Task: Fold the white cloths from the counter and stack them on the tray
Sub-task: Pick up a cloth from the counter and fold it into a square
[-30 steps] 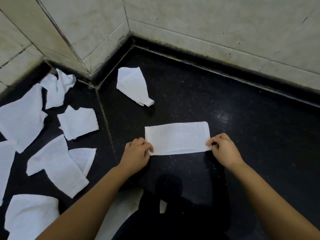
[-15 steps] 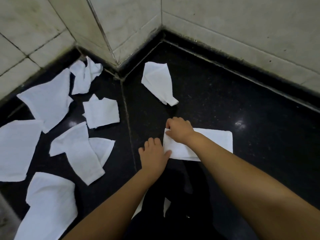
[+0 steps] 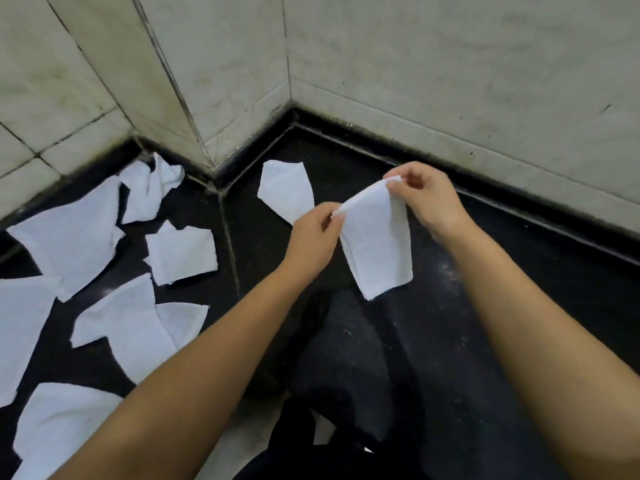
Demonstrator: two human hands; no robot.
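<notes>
A folded white cloth point(image 3: 377, 244) hangs in the air above the black counter point(image 3: 502, 289). My left hand point(image 3: 313, 233) pinches its upper left corner, and my right hand point(image 3: 427, 199) pinches its upper right corner. The cloth droops down between them, folded double. Another white cloth point(image 3: 285, 190) lies flat on the counter just behind my left hand. Several more loose white cloths point(image 3: 180, 252) are scattered over the counter's left part. No tray is in view.
Pale tiled walls point(image 3: 450, 74) close the counter at the back and left, meeting in a jutting corner point(image 3: 207, 157). A seam point(image 3: 228, 244) runs across the counter. My dark clothing point(image 3: 346, 393) fills the bottom middle.
The cloth lay flat on the counter as a long strip; my right hand folded its right end over to the left, and both hands have lifted it off the counter.
</notes>
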